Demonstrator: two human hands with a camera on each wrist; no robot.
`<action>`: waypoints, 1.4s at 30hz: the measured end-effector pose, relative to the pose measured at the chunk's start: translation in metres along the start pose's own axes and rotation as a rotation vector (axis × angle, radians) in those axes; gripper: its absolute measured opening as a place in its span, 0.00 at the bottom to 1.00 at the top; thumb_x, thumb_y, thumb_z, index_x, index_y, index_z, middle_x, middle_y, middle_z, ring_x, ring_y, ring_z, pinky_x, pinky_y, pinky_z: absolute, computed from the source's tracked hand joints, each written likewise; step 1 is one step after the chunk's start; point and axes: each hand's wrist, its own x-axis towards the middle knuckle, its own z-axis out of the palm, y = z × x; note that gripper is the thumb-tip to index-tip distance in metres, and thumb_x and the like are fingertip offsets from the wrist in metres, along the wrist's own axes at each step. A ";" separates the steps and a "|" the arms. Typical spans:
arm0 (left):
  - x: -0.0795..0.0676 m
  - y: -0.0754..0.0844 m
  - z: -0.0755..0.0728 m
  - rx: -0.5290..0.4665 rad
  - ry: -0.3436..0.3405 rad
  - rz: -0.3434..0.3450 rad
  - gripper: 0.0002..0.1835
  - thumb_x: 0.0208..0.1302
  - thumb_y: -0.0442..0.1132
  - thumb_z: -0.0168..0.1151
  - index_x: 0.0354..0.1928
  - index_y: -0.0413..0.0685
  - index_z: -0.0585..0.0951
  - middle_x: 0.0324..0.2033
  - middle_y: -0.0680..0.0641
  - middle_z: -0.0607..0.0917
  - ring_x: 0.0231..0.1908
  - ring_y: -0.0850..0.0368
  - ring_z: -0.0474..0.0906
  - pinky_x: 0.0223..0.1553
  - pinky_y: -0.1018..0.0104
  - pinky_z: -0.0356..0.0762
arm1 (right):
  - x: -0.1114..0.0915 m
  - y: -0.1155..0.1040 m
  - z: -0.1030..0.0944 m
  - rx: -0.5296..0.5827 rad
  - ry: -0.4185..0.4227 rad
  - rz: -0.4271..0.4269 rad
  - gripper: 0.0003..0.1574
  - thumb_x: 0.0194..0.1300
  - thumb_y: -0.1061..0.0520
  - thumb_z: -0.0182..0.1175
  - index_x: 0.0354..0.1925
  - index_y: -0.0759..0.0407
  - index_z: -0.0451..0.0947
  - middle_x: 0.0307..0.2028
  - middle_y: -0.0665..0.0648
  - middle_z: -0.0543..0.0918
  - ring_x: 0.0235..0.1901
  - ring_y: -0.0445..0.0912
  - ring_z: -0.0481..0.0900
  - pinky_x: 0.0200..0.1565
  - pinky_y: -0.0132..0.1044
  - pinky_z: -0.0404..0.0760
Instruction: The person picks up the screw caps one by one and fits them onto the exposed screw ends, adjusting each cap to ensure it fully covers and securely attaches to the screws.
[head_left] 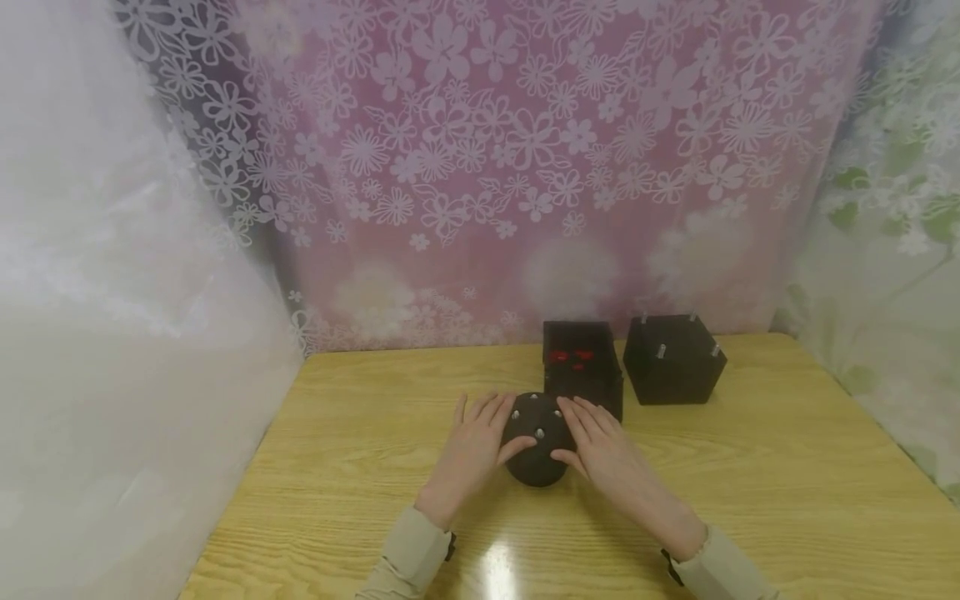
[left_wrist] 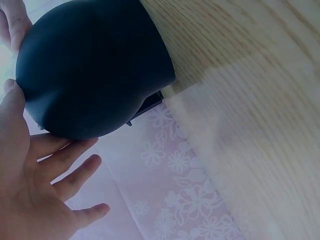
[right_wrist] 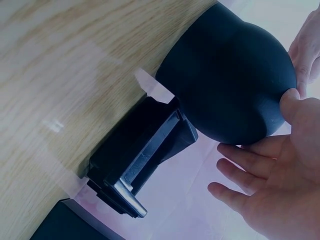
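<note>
A black rounded dome [head_left: 538, 471] with several small silver studs on top sits near the middle of the table. My left hand [head_left: 474, 446] touches its left side, thumb on the near upper surface and long fingers stretched toward the far side. On the right side, my right hand [head_left: 611, 454] lies in a mirrored way. In the left wrist view, the smooth curved dome [left_wrist: 90, 65] meets the thumb and the first fingers, while the outer fingers spread away from it. The right wrist view shows the dome [right_wrist: 230, 75] against the right thumb and fingertips.
Just behind the dome stands an open black box [head_left: 585, 387] with small red pieces inside. To its right is a black angular block [head_left: 675, 367] with several clear pegs on top. A wooden table [head_left: 360, 467] lies below, with a pink floral curtain [head_left: 450, 275] behind it.
</note>
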 end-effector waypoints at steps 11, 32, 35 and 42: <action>-0.004 -0.001 -0.005 -0.042 -0.042 -0.021 0.40 0.61 0.69 0.37 0.67 0.49 0.63 0.61 0.50 0.71 0.64 0.51 0.61 0.66 0.43 0.51 | 0.000 -0.005 -0.002 0.015 -0.011 0.022 0.45 0.64 0.36 0.47 0.63 0.70 0.62 0.56 0.67 0.73 0.58 0.58 0.70 0.58 0.52 0.69; -0.012 -0.006 -0.009 -0.060 -0.029 -0.010 0.40 0.61 0.69 0.37 0.66 0.50 0.65 0.62 0.50 0.70 0.64 0.52 0.62 0.66 0.44 0.49 | 0.042 0.021 -0.026 0.058 -0.017 0.099 0.29 0.60 0.50 0.60 0.58 0.58 0.72 0.53 0.59 0.78 0.54 0.55 0.73 0.54 0.51 0.73; -0.013 -0.006 -0.010 -0.064 -0.040 -0.011 0.40 0.61 0.70 0.36 0.66 0.50 0.64 0.62 0.50 0.70 0.64 0.52 0.61 0.67 0.45 0.47 | 0.055 0.035 -0.023 0.091 -0.025 0.153 0.25 0.63 0.53 0.59 0.58 0.59 0.72 0.50 0.59 0.79 0.51 0.54 0.76 0.49 0.50 0.76; -0.016 -0.006 -0.011 -0.062 -0.039 0.007 0.41 0.61 0.70 0.36 0.66 0.50 0.65 0.62 0.50 0.70 0.64 0.52 0.61 0.67 0.45 0.47 | 0.076 0.067 -0.003 0.183 -0.200 0.266 0.19 0.67 0.56 0.53 0.54 0.62 0.74 0.47 0.61 0.80 0.43 0.54 0.79 0.44 0.49 0.78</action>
